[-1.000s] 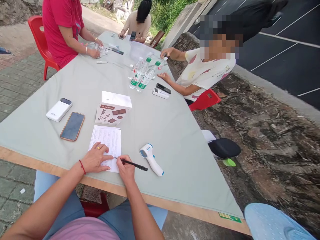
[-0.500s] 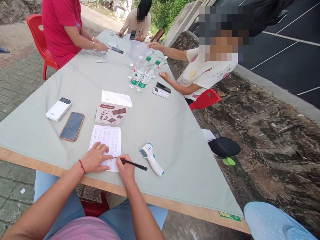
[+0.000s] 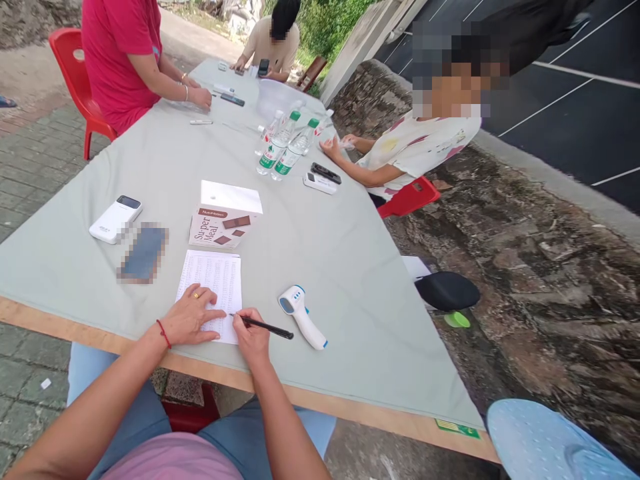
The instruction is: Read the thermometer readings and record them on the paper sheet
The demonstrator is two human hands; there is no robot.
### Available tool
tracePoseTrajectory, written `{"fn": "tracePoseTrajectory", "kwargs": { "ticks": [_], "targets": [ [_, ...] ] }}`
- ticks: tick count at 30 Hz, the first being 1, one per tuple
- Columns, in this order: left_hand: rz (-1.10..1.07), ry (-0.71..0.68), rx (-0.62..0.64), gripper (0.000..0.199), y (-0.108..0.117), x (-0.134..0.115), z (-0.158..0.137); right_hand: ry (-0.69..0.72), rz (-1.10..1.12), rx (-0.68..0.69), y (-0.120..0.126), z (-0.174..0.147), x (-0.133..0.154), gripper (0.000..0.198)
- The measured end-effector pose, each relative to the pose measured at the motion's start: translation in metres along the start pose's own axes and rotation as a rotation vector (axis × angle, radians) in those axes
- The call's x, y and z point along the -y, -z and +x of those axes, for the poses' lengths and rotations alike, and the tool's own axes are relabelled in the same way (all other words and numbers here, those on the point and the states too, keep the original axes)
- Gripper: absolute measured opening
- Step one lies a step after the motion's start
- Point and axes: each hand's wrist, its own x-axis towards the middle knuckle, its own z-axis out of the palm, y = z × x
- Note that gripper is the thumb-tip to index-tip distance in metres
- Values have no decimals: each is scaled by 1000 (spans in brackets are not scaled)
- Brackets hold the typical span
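A printed sheet of paper (image 3: 223, 270) with columns of small text lies near the table's front edge. Across its lower left part rests my left hand (image 3: 196, 317), fingers spread, the index finger pointing toward the pen tip. My right hand (image 3: 253, 338) grips a black pen (image 3: 270, 327), its tip on or just above the paper's right side; I cannot tell whether it touches. Right of that hand lies a white and blue infrared thermometer (image 3: 303, 315). Just behind the sheet stands a white and brown "Super Meal" box (image 3: 226, 217).
A white power bank (image 3: 116, 219) and a blurred phone (image 3: 143, 253) lie at left. Several water bottles (image 3: 283, 150) stand mid-table, beside a black device (image 3: 326, 173) and a white one. Three other people sit around the table (image 3: 360, 313). A light blue patterned object (image 3: 545, 437) is at lower right.
The person at right has drawn an arm back from the clear tub toward their body, and both hands now hold something clear. My hands and the pen look unmoved.
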Motion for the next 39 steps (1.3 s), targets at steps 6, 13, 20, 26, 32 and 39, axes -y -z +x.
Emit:
{"fn": "tracePoseTrajectory", "kwargs": {
  "ticks": [6,13,20,26,32,39],
  "targets": [
    [18,2,20,44,1,-1,0,12,-18,3,1,1,0,12],
    [13,2,13,44,1,0,0,-23,10,5,1,0,4,12],
    [27,-2,17,44,1,0,0,-47,9,-1,1,0,5,12],
    [31,-4,21,45,1,0,0,-49,-4,-7,1,0,4,14],
    [36,-6,17,44,3,-1,1,-34,-9,-1,2,0,5,13],
    [30,-11,11,44,2,0,0,-28,-14,-1,2,0,5,13]
  ]
}}
